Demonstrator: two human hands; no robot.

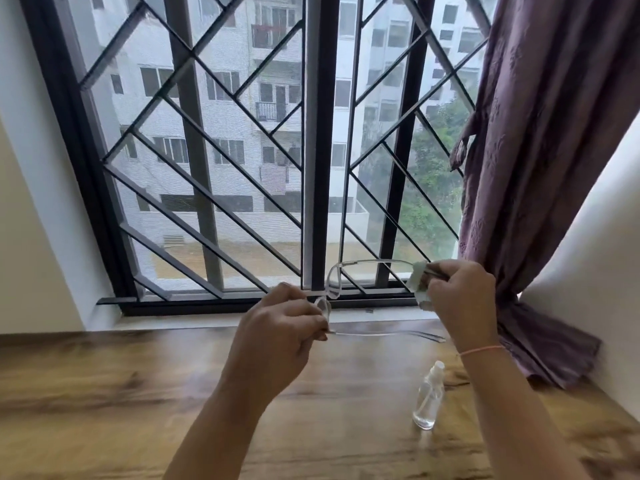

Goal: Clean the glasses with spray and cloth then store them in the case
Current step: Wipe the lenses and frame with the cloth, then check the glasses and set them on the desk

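Two-pane window (315, 133): dark frame with a diagonal grille, filling the far side of the view; pale apartment blocks and green trees show through it.
Surface (104, 393): wood-grain top, spanning the near part of the view and meeting the window sill at its far edge.
Curtain (540, 150): purple fabric hanging at the right of the window, its lower end bunched on the far right corner of the surface.
Left hand (277, 337): raised above the surface, fingers curled; its grip is clenched on the glasses at the near end of the front, by one lens.
Right hand (460, 303): raised to the right of the left hand, near the curtain; its grip pinches the cloth, which is folded around one temple arm.
Glasses (334, 282): clear frame, held in the air between both hands, above the far edge of the surface and in front of the sill; both temple arms are unfolded and point to the right.
Spray bottle (429, 396): small, transparent, white-capped, standing upright on the surface under the right forearm, apart from both hands.
Cloth (419, 282): pale piece, showing at the fingertips of the right hand, touching the upper temple arm.
Wrist thread (481, 349): thin pink band around the right wrist.
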